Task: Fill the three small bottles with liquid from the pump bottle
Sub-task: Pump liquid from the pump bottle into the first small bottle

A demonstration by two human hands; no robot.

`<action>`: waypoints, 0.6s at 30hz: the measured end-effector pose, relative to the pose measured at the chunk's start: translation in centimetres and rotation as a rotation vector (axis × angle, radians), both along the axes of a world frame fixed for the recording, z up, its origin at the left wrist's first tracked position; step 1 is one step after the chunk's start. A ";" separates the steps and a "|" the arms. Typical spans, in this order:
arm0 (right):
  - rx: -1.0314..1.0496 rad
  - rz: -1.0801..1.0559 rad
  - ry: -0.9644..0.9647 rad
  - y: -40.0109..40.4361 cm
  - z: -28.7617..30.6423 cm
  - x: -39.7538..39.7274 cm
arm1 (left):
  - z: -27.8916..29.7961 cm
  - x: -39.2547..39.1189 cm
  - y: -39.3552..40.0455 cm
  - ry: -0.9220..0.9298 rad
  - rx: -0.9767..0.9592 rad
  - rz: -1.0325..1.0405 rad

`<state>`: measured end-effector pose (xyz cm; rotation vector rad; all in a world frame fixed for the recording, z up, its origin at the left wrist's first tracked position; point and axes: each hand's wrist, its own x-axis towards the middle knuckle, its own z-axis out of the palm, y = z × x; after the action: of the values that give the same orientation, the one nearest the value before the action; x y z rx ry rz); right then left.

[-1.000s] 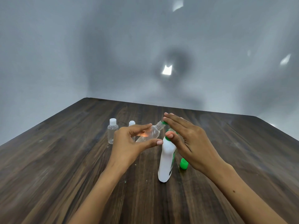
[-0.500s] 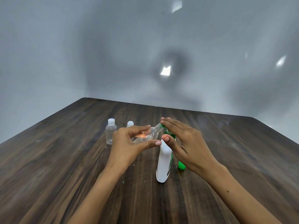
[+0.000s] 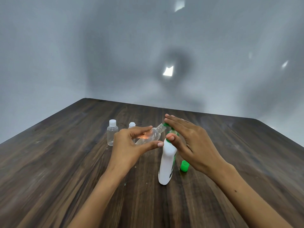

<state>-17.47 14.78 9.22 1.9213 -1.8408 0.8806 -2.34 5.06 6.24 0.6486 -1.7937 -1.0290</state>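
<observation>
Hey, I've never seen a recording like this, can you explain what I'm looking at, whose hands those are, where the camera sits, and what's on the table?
There is no machine here. A person wears one wide camera on the head, looking forward and down, so you see their own two arms reaching out over a dark wooden table.

The left hand holds a small clear bottle, uncapped and tilted with its mouth at the green spout of a white pump bottle standing on the table. The right hand lies flat over the pump top, fingers straight.

Farther back on the left stand two more small bottles with white caps; the second is partly hidden behind the left hand. A green cap sits beside the pump bottle.
</observation>
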 end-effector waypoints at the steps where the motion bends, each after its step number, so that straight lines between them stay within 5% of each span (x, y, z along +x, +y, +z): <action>1: -0.006 0.000 0.012 0.0 -0.1 0.1 | 0.0 0.0 0.0 -0.001 -0.003 0.003; 18: -0.015 0.006 -0.036 -0.3 -0.3 0.5 | -0.2 -0.1 -0.2 -0.005 -0.031 0.008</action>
<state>-16.95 14.45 8.95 1.9150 -1.8446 0.9343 -2.40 4.84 6.09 0.6389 -1.8063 -0.9938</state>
